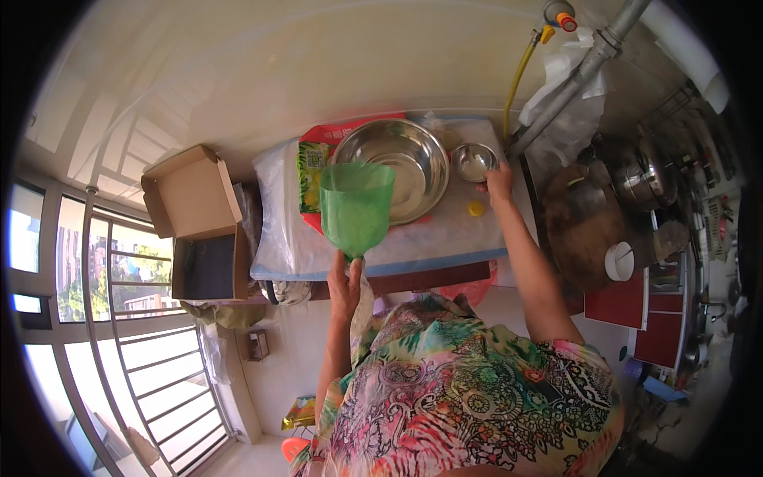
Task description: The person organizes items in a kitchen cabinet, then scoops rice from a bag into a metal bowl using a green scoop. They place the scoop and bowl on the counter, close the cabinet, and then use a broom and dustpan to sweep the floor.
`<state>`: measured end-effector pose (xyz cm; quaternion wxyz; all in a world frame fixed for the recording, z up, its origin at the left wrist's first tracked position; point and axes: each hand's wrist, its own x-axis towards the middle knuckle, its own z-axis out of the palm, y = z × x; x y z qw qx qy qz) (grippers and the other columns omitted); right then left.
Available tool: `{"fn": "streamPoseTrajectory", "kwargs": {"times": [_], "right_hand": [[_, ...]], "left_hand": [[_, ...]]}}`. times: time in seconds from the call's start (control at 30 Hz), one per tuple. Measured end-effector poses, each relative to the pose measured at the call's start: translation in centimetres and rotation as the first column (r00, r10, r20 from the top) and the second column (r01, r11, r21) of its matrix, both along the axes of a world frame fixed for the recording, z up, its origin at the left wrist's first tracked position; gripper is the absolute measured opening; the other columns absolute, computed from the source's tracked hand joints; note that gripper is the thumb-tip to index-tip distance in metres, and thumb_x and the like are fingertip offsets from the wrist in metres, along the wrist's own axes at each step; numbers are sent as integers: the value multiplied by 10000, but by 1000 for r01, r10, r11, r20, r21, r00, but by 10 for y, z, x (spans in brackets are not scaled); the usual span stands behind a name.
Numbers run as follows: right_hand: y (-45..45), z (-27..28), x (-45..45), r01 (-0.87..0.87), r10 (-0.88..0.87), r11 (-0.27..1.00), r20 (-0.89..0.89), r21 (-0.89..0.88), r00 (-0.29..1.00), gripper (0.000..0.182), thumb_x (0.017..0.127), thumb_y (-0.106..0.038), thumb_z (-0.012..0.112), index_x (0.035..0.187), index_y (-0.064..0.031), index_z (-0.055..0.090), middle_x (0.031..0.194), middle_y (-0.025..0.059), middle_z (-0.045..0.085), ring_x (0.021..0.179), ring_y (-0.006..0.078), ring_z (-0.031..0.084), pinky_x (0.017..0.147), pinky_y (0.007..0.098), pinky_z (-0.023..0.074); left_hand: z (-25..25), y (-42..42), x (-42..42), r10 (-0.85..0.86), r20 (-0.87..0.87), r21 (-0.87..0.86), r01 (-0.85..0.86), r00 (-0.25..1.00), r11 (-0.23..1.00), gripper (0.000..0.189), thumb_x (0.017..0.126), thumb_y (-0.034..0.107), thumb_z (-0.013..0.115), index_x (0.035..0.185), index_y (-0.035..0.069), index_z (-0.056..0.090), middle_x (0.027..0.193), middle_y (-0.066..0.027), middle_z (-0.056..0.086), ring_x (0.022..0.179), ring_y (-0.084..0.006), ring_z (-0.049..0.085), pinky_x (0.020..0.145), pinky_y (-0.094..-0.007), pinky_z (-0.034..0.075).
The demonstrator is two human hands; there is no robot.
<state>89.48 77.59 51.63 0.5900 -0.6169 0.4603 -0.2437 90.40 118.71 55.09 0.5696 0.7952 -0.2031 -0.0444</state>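
My left hand (346, 286) is closed around the narrow neck of a green translucent plastic funnel (356, 208), its wide mouth facing up. A clear plastic piece hangs below that hand. Behind the funnel, and partly hidden by it, a large stainless steel basin (426, 179) rests on red and green printed packaging (310, 203). At the right, my right hand (499, 182) grips the rim of a small stainless steel bowl (475, 162). A yellow bottle cap (475, 208) lies on the plastic-covered table (441, 250) near that hand.
An open cardboard box (238, 262) stands left of the table, by the barred window. A round wooden board (572, 238) with a white cup (619, 261) is at the right. A metal pipe (554, 92) and a yellow hose (518, 74) run near the table's back right corner.
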Motion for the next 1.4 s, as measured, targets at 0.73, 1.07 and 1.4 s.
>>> {"fn": "streamPoseTrajectory", "kwargs": {"times": [0.73,1.07,1.4], "right_hand": [[133,37,-11,-420,422,802,94,425,902,412,870,-383,642,1050,-12,626,759,112,681,532,176,656,420,259,482],[144,63,-8,-370,315,914,282,168,906,202,804,-52,528,937,91,580,673,141,645,434,208,606,359,284,466],[134,127,1,-250,243,968,407,-38,880,244,810,-8,519,1047,40,548,721,118,639,432,181,584,351,260,434]], "left_hand": [[5,10,-2,48,22,-37,-47,999,998,305,946,124,543,1223,3,498,898,-156,631,740,-221,580,685,-308,471],[7,34,-5,163,39,-27,-162,986,986,333,955,141,536,1255,4,488,928,-168,643,782,-247,610,723,-315,483],[3,37,-3,63,-28,22,-63,998,998,317,961,130,525,1239,-20,489,975,-187,646,854,-252,615,759,-334,478]]}}
